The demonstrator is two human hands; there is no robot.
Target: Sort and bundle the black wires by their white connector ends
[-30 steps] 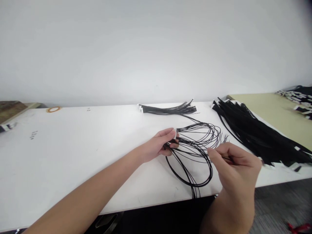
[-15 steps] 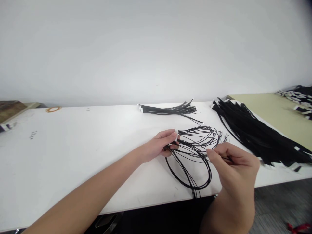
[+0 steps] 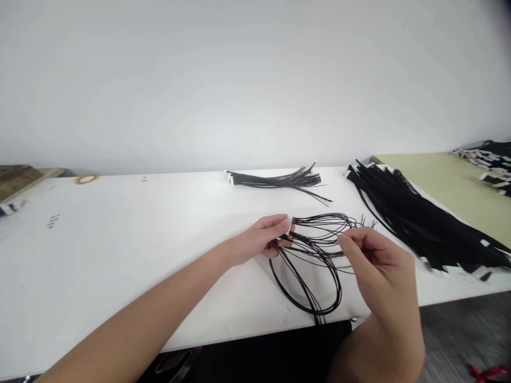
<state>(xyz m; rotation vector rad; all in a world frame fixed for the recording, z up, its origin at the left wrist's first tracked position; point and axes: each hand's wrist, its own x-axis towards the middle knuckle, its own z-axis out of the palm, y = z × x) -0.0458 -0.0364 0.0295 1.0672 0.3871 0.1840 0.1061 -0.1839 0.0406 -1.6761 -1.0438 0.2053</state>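
A bundle of thin black wires (image 3: 315,255) lies looped on the white table (image 3: 120,250), its lower loop reaching the front edge. My left hand (image 3: 263,239) pinches the bundle at its left end, where a small white connector shows at my fingertips. My right hand (image 3: 375,260) is closed on the loose wire ends at the right side of the loop, with several bare tips sticking up past my fingers.
A straight bundle of black wires with white connectors (image 3: 275,179) lies further back. A big heap of black wire harnesses (image 3: 415,218) covers the table's right end. Beyond it stands a yellowish table (image 3: 451,181) with more harnesses (image 3: 491,159). A tape ring (image 3: 87,179) sits far left.
My right hand has moved left and up with the wire ends, flattening the upper loop. The left hand has kept its pinch and dropped slightly.
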